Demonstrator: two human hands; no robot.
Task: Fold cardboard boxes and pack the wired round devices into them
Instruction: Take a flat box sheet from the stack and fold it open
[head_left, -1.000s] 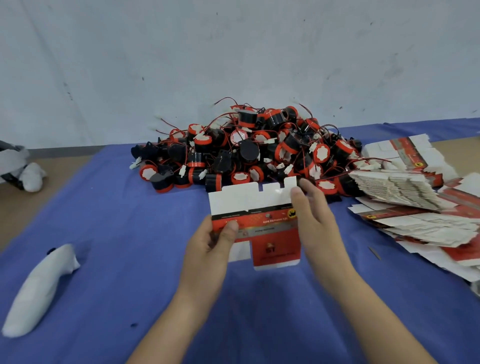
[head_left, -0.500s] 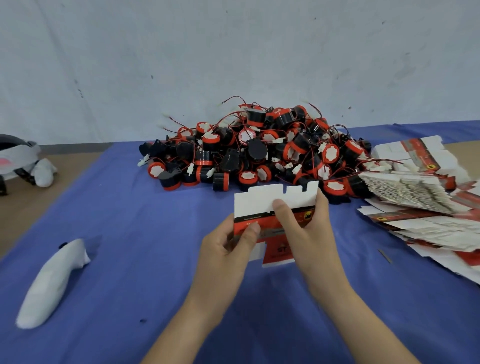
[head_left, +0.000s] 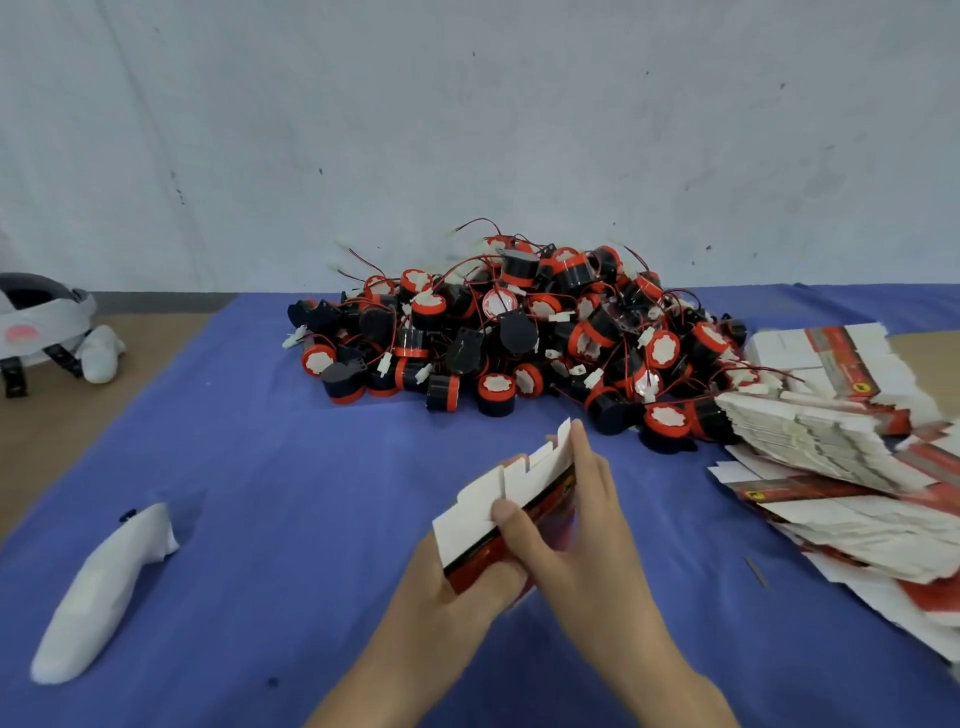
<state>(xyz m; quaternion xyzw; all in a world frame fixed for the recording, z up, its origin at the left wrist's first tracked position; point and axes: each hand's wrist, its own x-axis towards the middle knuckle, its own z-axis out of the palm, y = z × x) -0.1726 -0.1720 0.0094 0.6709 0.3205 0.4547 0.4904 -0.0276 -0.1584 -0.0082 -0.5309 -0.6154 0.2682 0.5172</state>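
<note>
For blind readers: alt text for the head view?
A left hand and right hand hold a red-and-white cardboard box over a blue cloth. Behind lies a pile of wired round devices, with flat boxes stacked at right.

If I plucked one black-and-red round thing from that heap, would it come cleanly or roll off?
Probably not cleanly: red wires loop across the heap of round devices, so neighbours may drag along. On its side one would likely roll; the front device on its flat end sits steady.
</note>
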